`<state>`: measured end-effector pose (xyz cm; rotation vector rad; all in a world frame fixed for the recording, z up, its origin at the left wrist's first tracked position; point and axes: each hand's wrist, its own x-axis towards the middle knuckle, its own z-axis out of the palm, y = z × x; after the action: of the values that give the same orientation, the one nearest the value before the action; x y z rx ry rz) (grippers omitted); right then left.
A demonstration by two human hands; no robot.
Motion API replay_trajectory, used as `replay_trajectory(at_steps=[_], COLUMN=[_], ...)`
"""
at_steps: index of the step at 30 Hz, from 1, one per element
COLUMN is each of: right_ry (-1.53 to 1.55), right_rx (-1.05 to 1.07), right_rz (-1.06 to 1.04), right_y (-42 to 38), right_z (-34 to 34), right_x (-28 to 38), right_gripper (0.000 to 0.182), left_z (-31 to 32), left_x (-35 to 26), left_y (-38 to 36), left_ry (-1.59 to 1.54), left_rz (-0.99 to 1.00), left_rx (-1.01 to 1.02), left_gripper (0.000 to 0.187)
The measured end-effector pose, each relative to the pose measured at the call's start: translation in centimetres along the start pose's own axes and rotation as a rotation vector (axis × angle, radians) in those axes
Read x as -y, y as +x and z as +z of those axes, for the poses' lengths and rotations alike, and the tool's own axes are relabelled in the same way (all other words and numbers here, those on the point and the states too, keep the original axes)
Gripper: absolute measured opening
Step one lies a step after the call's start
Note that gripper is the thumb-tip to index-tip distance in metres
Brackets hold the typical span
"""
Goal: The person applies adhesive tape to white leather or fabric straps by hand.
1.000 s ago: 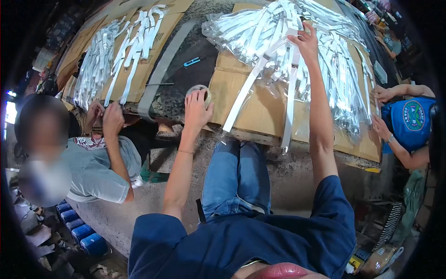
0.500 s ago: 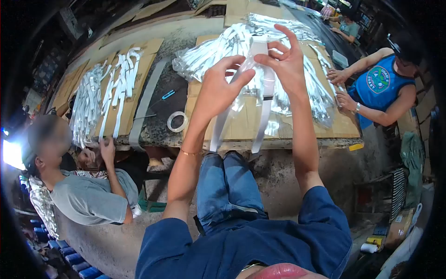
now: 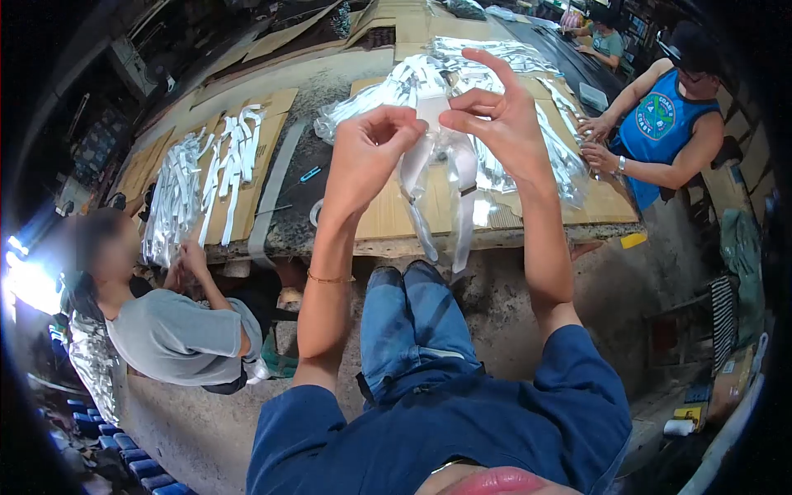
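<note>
A white strap [image 3: 465, 169] with clear plastic about its upper part hangs folded in front of me, its two ends dangling over the table edge. Each end carries a small dark band or slider. My left hand [image 3: 371, 157] is closed, thumb and fingertips pinched at the strap's left upper edge. On the other side my right hand [image 3: 503, 132] pinches the right upper edge between thumb and a bent finger, with its index finger raised. Behind the hands lies a large heap of similar white straps [image 3: 388, 95], partly in clear plastic, on cardboard.
Cardboard sheets [image 3: 379, 227] cover parts of the table. More white straps [image 3: 177, 194] lie at the left, near a blue cutter [image 3: 310, 174]. A person in grey [image 3: 177, 338] sits left; a person in a blue tank top [image 3: 660, 124] works at the right. Another person sits far back.
My left hand has turned inward, its fingertips now pinched close to the right hand's. The strap's ends have swung right and closer together. The view has shifted slightly.
</note>
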<state>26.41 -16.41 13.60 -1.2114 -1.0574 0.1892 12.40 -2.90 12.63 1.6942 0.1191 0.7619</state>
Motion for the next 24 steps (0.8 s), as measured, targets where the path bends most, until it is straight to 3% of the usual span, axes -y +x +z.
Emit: replay_trajectory(at_steps=[5,9,11,15,17,24], right_ry=[-0.043,-0.061,-0.01,0.097,0.096,0.189], right_rx=[0.067,0.089,0.161,0.212,0.245,0.265], right_rz=[-0.036,-0.023,-0.022,0.013,-0.026,-0.059], right_y=[-0.8,-1.1,-1.3,-1.9,-2.0,-2.0], right_z=[0.8,1.2,1.1,1.5,1.5,2.2], right_x=[1.5,2.5,3.2,4.8,4.9,4.6], right_gripper=[0.08,0.082,0.087,0.103,0.109,0.107], left_z=[0.0,-0.4,-1.4,-2.6,-3.2,-3.4], left_x=[-2.5,-3.0,-2.8,-3.3,-4.1,-3.5], left_y=[-1.0,-1.3,-0.9,-0.8,-0.9,-1.5], left_ry=[0.078,0.132,0.014,-0.006,0.201,0.14], left_rz=[0.079,0.161,0.18,0.179,0.166,0.16], left_rx=[-0.07,-0.065,0.152,0.367,0.466,0.402], left_gripper=[0.037,0.033,0.032,0.029,0.027,0.017])
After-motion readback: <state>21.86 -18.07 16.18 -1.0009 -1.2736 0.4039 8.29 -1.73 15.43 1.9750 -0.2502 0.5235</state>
